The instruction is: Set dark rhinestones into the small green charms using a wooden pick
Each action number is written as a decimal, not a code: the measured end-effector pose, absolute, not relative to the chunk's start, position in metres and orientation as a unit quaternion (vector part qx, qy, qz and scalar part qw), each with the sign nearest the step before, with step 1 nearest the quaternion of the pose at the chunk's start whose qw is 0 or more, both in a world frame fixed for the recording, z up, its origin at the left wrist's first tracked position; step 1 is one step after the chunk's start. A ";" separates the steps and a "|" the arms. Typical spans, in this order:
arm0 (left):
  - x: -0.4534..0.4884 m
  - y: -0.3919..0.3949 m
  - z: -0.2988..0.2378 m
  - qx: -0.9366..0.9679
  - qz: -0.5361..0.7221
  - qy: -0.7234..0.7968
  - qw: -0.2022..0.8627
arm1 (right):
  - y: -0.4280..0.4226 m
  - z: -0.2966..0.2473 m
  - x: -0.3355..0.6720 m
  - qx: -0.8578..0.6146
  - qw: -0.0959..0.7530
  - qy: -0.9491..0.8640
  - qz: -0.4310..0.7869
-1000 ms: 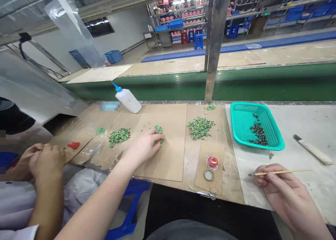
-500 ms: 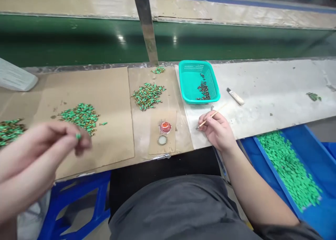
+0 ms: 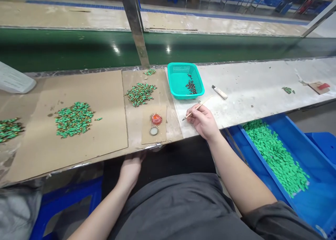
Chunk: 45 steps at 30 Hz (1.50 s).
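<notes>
My right hand (image 3: 203, 122) is closed around a thin paintbrush (image 3: 205, 101) with a pale wooden handle, its dark tip pointing left over the white tabletop. At the table's front edge is my left hand (image 3: 131, 170); its fingers are hidden below the edge, so any hold there is out of sight. Left of the brush, a small cardboard piece (image 3: 154, 139) bears a glossy red-orange blob (image 3: 156, 119) and a round cap with pale contents (image 3: 153, 130). Small green-and-brown pieces form a large pile (image 3: 73, 119) on the brown cardboard (image 3: 105, 93) and a smaller pile (image 3: 141, 94) beside it.
A turquoise basket (image 3: 172, 89) holds small dark pieces. Right of it lies a small white tube (image 3: 219, 92). Below the table at right, a blue bin (image 3: 312, 173) contains many green pieces (image 3: 278, 156). A metal post (image 3: 133, 22) rises behind the table; a white container (image 3: 15, 79) lies far left.
My left hand has moved from over the left pile, where it pinched a small green piece, down to below the table edge. My right hand keeps the brush. The view has shifted rightward.
</notes>
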<state>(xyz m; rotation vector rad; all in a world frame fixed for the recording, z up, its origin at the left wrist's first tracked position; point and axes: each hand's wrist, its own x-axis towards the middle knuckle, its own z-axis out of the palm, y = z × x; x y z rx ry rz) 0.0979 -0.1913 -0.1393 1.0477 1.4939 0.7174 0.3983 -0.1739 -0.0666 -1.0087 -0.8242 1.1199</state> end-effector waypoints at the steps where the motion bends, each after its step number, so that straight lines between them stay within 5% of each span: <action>1: 0.080 -0.196 -0.137 0.436 0.280 0.629 0.579 | -0.174 -0.067 0.398 -0.444 0.653 -0.364 0.493; 8: 0.091 -0.230 -0.130 0.435 0.113 0.469 0.760 | -0.175 -0.063 0.396 -0.445 0.654 -0.360 0.495; 17: 0.048 -0.217 -0.104 0.447 0.230 0.611 0.611 | -0.182 -0.066 0.396 -0.455 0.653 -0.357 0.489; 22: 0.028 -0.254 -0.061 0.369 0.237 0.599 0.670 | -0.188 -0.062 0.392 -0.482 0.641 -0.367 0.471; 29: 0.053 -0.196 -0.027 0.409 0.315 0.588 0.622 | -0.173 -0.054 0.372 -0.493 0.618 -0.384 0.477; 45: 0.064 -0.159 -0.037 0.452 0.342 0.523 0.637 | -0.161 -0.046 0.356 -0.526 0.600 -0.361 0.483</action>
